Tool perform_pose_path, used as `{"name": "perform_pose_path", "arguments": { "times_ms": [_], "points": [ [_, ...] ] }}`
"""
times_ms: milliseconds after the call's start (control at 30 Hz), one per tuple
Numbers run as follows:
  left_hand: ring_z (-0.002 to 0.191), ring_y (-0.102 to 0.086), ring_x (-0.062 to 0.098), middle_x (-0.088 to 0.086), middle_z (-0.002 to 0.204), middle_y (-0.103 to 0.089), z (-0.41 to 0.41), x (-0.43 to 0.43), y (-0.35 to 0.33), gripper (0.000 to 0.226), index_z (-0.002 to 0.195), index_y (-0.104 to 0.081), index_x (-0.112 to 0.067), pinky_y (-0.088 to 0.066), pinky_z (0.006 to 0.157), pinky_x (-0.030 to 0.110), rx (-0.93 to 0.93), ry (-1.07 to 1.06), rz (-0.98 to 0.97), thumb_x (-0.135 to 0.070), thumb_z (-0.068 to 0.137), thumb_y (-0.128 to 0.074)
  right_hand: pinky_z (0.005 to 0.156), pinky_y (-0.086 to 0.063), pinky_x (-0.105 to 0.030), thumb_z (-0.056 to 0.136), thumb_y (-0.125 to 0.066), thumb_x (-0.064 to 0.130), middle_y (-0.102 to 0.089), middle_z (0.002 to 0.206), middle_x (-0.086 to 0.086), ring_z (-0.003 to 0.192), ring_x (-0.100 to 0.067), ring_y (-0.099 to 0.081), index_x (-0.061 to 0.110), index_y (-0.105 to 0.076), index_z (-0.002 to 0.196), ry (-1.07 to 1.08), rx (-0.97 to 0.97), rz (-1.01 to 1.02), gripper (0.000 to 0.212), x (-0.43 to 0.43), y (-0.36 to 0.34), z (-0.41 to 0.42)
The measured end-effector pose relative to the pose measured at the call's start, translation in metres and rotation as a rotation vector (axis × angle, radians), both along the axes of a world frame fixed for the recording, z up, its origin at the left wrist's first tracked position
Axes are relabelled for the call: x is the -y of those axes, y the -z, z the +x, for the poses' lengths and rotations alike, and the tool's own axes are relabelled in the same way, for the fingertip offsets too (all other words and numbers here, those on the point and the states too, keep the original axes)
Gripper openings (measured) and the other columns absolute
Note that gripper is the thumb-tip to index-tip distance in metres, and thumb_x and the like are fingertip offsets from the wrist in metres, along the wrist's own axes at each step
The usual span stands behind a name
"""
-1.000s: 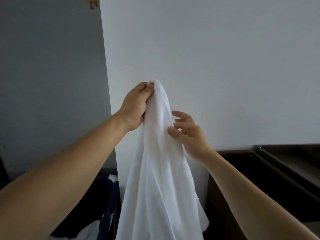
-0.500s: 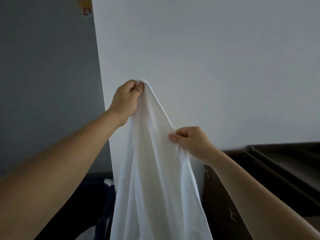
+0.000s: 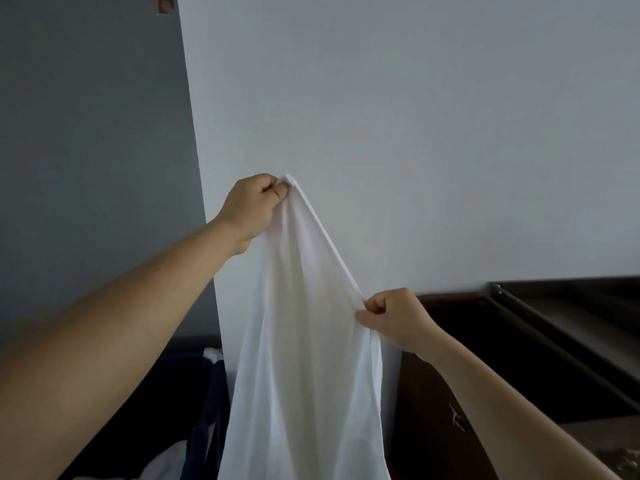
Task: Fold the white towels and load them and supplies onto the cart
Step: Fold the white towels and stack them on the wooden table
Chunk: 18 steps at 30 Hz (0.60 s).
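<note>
A white towel hangs in the middle of the frame, held up in the air in front of a pale wall. Its top hem runs as a taut, slanted line from upper left down to lower right, and the rest of the cloth drops in soft vertical folds out past the bottom edge of the frame. The left hand, at the upper end of that hem just left of centre, is clenched on the towel's corner, with thumb and curled fingers pinching the cloth. The right hand, lower and right of centre, pinches the hem at its lower end in the same curled grip. Both forearms reach in from the bottom corners of the frame. Behind the towel at lower left sits a dark blue bag with some white cloth showing at its foot. At right stands a dark wooden cabinet, its top edge level with the right hand. A grey wall fills the left of the frame, with a small sticker at its very top.
</note>
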<state>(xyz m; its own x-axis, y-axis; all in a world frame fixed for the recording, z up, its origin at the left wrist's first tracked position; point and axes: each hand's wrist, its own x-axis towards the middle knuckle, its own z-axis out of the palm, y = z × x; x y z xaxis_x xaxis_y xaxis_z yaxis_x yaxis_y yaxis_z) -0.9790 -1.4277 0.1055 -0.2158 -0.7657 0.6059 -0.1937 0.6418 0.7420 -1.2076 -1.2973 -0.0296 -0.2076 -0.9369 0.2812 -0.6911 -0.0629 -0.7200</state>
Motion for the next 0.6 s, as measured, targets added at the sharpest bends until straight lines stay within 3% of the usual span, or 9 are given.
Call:
{"name": "perform_pose_path", "arguments": {
  "times_ms": [67, 133, 267, 367, 433, 500, 600],
  "points": [
    [0.067, -0.038, 0.017, 0.002, 0.072, -0.042, 0.002, 0.004, 0.003, 0.038, 0.090, -0.056, 0.007, -0.030, 0.060, 0.030, -0.019, -0.022, 0.033, -0.031, 0.098, -0.057, 0.047, -0.035, -0.012, 0.083, -0.076, 0.024, -0.052, 0.046, 0.014, 0.044, 0.000, -0.044, 0.022, -0.064, 0.052, 0.016, -0.022, 0.056, 0.034, -0.001, 0.017, -0.003],
    [0.066, -0.039, 0.015, 0.001, 0.072, -0.044, 0.004, 0.006, 0.007, 0.037, 0.088, -0.056, 0.006, -0.032, 0.061, 0.030, -0.018, -0.038, 0.047, -0.030, 0.098, -0.058, 0.054, -0.042, -0.015, 0.082, -0.077, 0.025, -0.062, 0.057, 0.013, 0.055, -0.003, -0.054, 0.019, -0.073, 0.067, 0.045, -0.032, 0.112, 0.017, -0.002, 0.034, -0.004],
    [0.064, -0.038, 0.016, 0.000, 0.069, -0.042, 0.009, 0.013, 0.015, 0.033, 0.083, -0.055, -0.002, -0.030, 0.060, 0.030, -0.069, -0.099, 0.130, -0.031, 0.098, -0.055, 0.050, -0.041, -0.014, 0.082, -0.078, 0.024, -0.060, 0.050, 0.015, 0.049, 0.002, -0.053, 0.025, -0.065, 0.054, 0.109, 0.014, 0.047, 0.031, -0.001, 0.028, -0.012],
    [0.067, -0.039, 0.020, 0.002, 0.070, -0.042, 0.018, 0.023, 0.008, 0.031, 0.076, -0.049, -0.012, -0.031, 0.065, 0.032, -0.161, -0.173, 0.155, -0.033, 0.099, -0.051, 0.060, -0.052, -0.021, 0.081, -0.079, 0.018, -0.072, 0.065, 0.014, 0.059, -0.002, -0.065, 0.031, -0.073, 0.063, 0.089, 0.199, -0.078, 0.023, -0.001, 0.021, -0.019],
    [0.062, -0.036, 0.017, -0.003, 0.065, -0.038, 0.019, 0.024, 0.006, 0.037, 0.067, -0.040, -0.017, -0.030, 0.060, 0.030, -0.154, -0.206, 0.104, -0.034, 0.099, -0.050, 0.056, -0.049, -0.023, 0.080, -0.080, 0.019, -0.069, 0.062, 0.011, 0.055, -0.004, -0.060, 0.025, -0.073, 0.065, 0.072, 0.175, -0.021, 0.018, -0.002, 0.034, -0.016],
    [0.059, -0.036, 0.015, -0.005, 0.063, -0.038, 0.016, 0.021, 0.010, 0.037, 0.068, -0.041, -0.017, -0.029, 0.054, 0.029, -0.118, -0.227, 0.064, -0.034, 0.099, -0.049, 0.050, -0.043, -0.017, 0.080, -0.081, 0.021, -0.063, 0.053, 0.013, 0.047, 0.001, -0.052, 0.021, -0.068, 0.060, 0.060, 0.119, 0.059, 0.024, -0.003, 0.051, -0.015],
    [0.060, -0.039, 0.014, -0.004, 0.065, -0.043, 0.017, 0.020, 0.024, 0.035, 0.081, -0.052, -0.005, -0.031, 0.054, 0.028, -0.065, -0.259, 0.065, -0.034, 0.100, -0.049, 0.052, -0.044, -0.011, 0.081, -0.082, 0.019, -0.069, 0.060, 0.015, 0.053, 0.003, -0.062, 0.024, -0.069, 0.064, 0.060, 0.177, 0.064, 0.021, -0.007, 0.064, -0.027]
  ]
}}
